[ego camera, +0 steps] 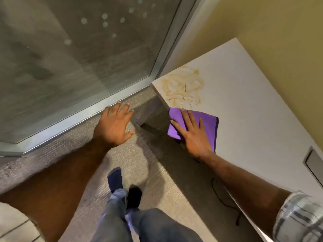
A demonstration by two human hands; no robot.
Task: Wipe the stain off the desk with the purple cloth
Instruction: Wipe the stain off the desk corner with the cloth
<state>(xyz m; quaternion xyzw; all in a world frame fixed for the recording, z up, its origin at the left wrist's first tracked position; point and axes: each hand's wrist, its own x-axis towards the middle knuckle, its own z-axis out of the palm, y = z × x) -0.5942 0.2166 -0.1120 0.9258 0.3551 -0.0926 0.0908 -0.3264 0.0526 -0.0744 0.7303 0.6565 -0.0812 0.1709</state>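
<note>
A smeared yellow-brown stain [185, 86] covers the near-left corner of the white desk [244, 102]. Just below it lies the folded purple cloth [208, 123], partly overhanging the desk's left edge. My right hand [191, 135] presses flat on the cloth, fingers spread and pointing toward the stain. My left hand [115, 126] hovers over the carpet to the left of the desk, fingers apart and holding nothing.
A glass wall with a metal frame [87, 109] runs along the left. A yellow wall [279, 41] backs the desk. A grey cable grommet [314, 163] sits in the desk at right. A black cable [225, 201] lies on the carpet under the desk edge. My feet [122, 186] stand below.
</note>
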